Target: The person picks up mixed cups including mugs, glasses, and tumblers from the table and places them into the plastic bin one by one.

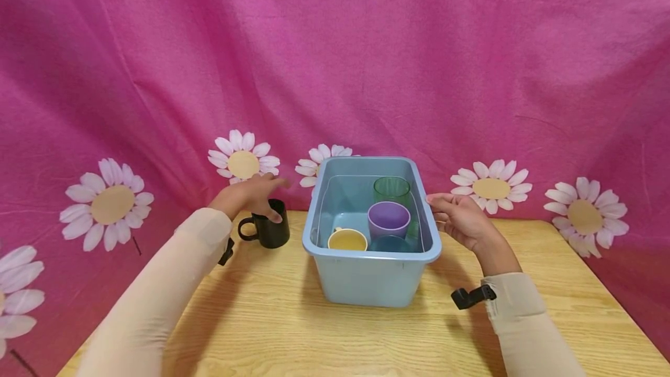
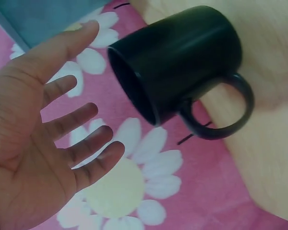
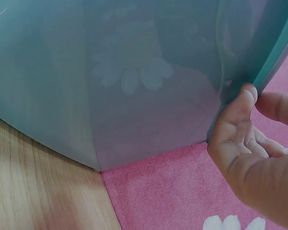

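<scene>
A black mug (image 1: 273,231) stands on the table left of the bin, its handle pointing left. My left hand (image 1: 252,195) is over the mug's mouth in the head view. In the left wrist view its fingers (image 2: 93,163) are spread and apart from the mug (image 2: 182,57). On the other side, my right hand (image 1: 463,220) pinches the right rim of the blue plastic bin (image 1: 366,278); thumb and finger meet at that rim in the right wrist view. Inside the bin are a purple cup (image 1: 388,217), a yellow cup (image 1: 348,241), a green glass (image 1: 391,188) and a blue-teal one (image 1: 389,244).
The wooden table (image 1: 262,319) runs up to a pink cloth (image 1: 366,74) printed with white daisies, which hangs close behind the bin and mug. Black straps are on both wrists, below beige sleeves (image 1: 152,301).
</scene>
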`<state>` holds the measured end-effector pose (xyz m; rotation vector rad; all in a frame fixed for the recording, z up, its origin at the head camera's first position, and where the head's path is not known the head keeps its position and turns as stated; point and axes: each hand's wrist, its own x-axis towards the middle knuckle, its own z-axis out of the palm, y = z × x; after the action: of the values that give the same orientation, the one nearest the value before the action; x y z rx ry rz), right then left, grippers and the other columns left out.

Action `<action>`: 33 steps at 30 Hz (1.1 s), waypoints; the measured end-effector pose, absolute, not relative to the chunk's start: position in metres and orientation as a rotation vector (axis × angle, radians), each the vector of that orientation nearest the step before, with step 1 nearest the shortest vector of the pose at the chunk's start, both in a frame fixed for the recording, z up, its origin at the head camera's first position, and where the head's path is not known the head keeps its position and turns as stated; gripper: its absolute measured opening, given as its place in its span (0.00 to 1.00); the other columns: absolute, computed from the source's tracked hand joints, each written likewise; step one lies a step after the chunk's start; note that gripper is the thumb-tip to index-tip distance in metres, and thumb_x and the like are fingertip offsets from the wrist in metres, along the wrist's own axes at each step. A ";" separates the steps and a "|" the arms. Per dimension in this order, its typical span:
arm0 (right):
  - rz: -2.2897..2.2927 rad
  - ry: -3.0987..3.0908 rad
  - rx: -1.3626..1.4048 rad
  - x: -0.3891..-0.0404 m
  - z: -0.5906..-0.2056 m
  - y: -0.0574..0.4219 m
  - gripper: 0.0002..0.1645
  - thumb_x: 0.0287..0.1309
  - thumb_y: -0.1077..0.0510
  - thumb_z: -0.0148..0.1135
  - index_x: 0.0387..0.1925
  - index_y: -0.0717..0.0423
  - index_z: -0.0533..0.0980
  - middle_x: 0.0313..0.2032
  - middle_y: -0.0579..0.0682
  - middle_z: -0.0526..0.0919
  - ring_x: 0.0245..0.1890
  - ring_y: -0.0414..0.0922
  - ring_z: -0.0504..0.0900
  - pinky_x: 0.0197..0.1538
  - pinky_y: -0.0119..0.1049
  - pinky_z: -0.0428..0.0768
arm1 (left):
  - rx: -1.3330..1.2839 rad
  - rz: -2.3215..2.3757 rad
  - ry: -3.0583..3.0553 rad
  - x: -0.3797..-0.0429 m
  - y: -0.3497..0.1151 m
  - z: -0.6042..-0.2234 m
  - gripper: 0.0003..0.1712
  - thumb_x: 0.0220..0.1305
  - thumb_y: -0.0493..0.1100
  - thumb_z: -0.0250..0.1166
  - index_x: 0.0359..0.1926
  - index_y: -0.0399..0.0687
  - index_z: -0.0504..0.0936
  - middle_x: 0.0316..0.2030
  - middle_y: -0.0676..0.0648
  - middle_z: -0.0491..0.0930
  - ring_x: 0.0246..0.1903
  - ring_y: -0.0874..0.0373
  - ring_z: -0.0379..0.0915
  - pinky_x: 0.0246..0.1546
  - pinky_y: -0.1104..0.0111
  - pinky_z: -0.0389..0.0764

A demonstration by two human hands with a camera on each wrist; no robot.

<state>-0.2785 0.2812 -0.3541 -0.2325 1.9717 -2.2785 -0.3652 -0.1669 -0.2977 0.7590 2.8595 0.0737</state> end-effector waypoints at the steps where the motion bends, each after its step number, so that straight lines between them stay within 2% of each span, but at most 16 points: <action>1: -2.280 1.971 -0.229 -0.278 -0.354 0.281 0.10 0.74 0.59 0.59 0.38 0.52 0.85 0.33 0.46 0.88 0.33 0.40 0.87 0.42 0.33 0.86 | 0.741 0.074 2.855 -0.366 -0.168 -0.300 0.55 0.57 0.54 0.77 0.78 0.45 0.59 0.76 0.29 0.52 0.72 0.26 0.50 0.66 0.34 0.63; 6: -2.289 1.948 -0.226 -0.278 -0.354 0.282 0.09 0.74 0.60 0.58 0.38 0.53 0.84 0.33 0.46 0.88 0.33 0.40 0.87 0.42 0.33 0.85 | 0.706 0.061 2.854 -0.367 -0.171 -0.309 0.59 0.54 0.58 0.79 0.78 0.43 0.59 0.76 0.27 0.50 0.72 0.24 0.50 0.66 0.33 0.63; 10: -2.282 1.958 -0.220 -0.277 -0.354 0.282 0.09 0.74 0.59 0.58 0.39 0.53 0.84 0.33 0.46 0.88 0.33 0.40 0.86 0.43 0.33 0.85 | 0.688 0.072 2.862 -0.370 -0.174 -0.317 0.58 0.52 0.59 0.80 0.78 0.46 0.61 0.71 0.31 0.58 0.67 0.29 0.58 0.62 0.36 0.70; 14: -2.268 1.979 -0.216 -0.277 -0.353 0.282 0.09 0.74 0.58 0.59 0.39 0.52 0.84 0.33 0.46 0.88 0.34 0.40 0.86 0.43 0.33 0.85 | 0.654 0.084 2.855 -0.373 -0.177 -0.325 0.58 0.51 0.59 0.80 0.77 0.47 0.62 0.68 0.34 0.62 0.62 0.36 0.63 0.61 0.39 0.73; 20: -2.276 1.972 -0.214 -0.276 -0.353 0.282 0.08 0.73 0.58 0.60 0.39 0.53 0.84 0.33 0.46 0.89 0.33 0.40 0.87 0.42 0.33 0.86 | 0.666 0.099 2.861 -0.376 -0.180 -0.332 0.56 0.51 0.59 0.80 0.75 0.46 0.65 0.67 0.33 0.64 0.62 0.35 0.65 0.62 0.39 0.72; 26: -2.266 1.986 -0.218 -0.276 -0.352 0.281 0.08 0.73 0.58 0.60 0.39 0.52 0.85 0.34 0.46 0.89 0.34 0.40 0.87 0.43 0.33 0.86 | 0.747 0.118 2.865 -0.381 -0.182 -0.338 0.52 0.50 0.57 0.82 0.70 0.40 0.69 0.60 0.33 0.69 0.57 0.37 0.69 0.60 0.44 0.73; 33: -2.274 1.974 -0.211 -0.276 -0.351 0.282 0.09 0.73 0.58 0.60 0.38 0.52 0.85 0.34 0.46 0.89 0.34 0.40 0.87 0.43 0.33 0.86 | 0.786 0.152 2.892 -0.380 -0.182 -0.338 0.46 0.46 0.55 0.83 0.63 0.42 0.74 0.53 0.37 0.73 0.51 0.42 0.73 0.57 0.48 0.76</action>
<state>-0.2763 0.2816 -0.3513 -0.2107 1.9738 -2.2743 -0.3799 -0.1823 -0.3385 0.7860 2.8916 0.1515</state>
